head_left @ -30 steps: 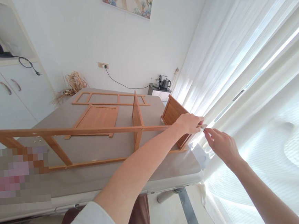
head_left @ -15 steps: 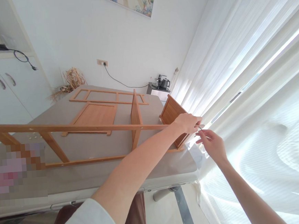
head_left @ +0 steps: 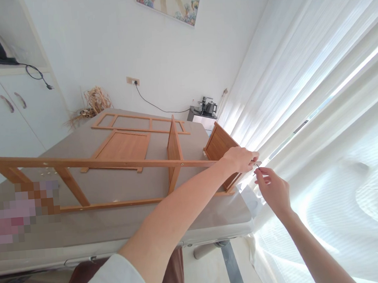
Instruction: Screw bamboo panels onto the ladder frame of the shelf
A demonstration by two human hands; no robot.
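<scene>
A wooden rack frame stands on its side on the table, with an upright slatted panel in its middle and another panel at its right end. My left hand is closed round the right end of the frame's upper rail, its fingers bent over the corner. Just beside it, my right hand pinches a thin dark hex key between thumb and fingers. The key's tip is close to the rail end; whether it sits in a bolt is too small to tell.
A flat wooden panel and a ladder-like frame lie on the table. Small hardware lies at the left, beside a blurred patch. White curtains hang close on the right. A kettle stand is behind the table.
The whole view has shifted slightly, so things appear a little lower and to the right. My right hand has turned slightly with the hex key; my left hand keeps its hold.
</scene>
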